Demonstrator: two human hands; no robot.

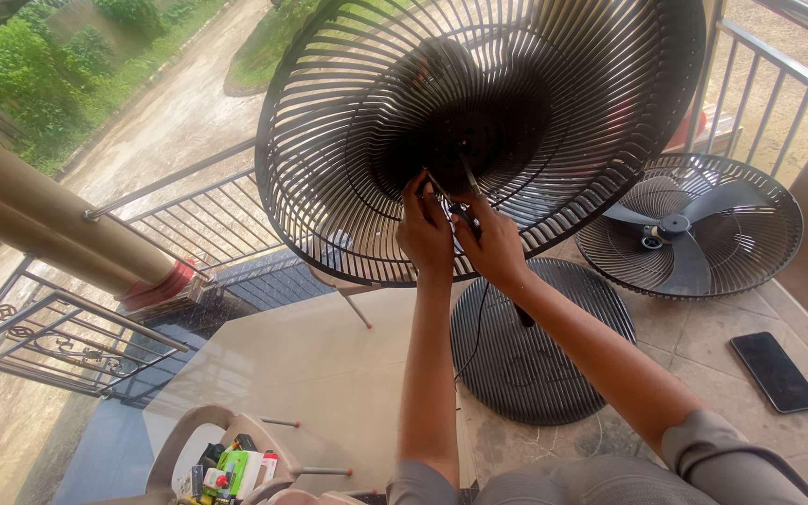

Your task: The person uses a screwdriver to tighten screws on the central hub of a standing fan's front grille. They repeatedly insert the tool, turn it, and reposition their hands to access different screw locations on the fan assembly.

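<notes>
Head view: both hands meet at the hub of the upright black fan grille [479,122], just below its centre. The left hand [425,234] and right hand [490,245] touch; their fingers curl together around a small dark part, too hidden to identify. The grille's top is cut off. The round base [535,346] lies on the floor below, a second grille [694,224] and phone [775,370] right. Railing [198,201] close behind.
</notes>
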